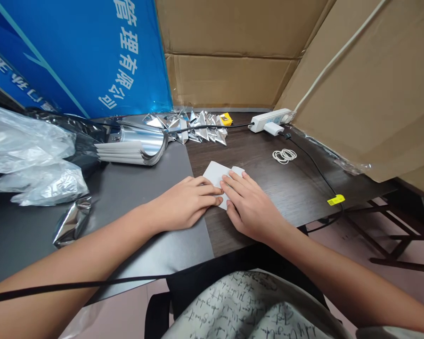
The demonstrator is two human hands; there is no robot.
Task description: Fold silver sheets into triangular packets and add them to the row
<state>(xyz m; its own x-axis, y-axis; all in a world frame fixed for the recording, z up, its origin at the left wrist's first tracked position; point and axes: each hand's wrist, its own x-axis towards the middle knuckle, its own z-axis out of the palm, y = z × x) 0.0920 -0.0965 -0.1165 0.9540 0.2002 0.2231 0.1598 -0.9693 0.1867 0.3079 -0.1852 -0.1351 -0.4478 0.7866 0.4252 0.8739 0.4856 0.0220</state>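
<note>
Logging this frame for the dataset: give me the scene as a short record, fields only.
view: head camera, looking down at a desk
left hand: flat, fingertips on the white folded sheet
right hand: flat, fingers on the same sheet
sheet position: on the dark wood table, beside the grey mat
nearby: stack of silver-lined white sheets; pile of folded silver foil triangles
further: white power strip; rubber bands

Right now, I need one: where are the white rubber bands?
In the head view, the white rubber bands lie on the dark wood tabletop, right of the right hand, below the white power strip and left of a black cable.
</note>
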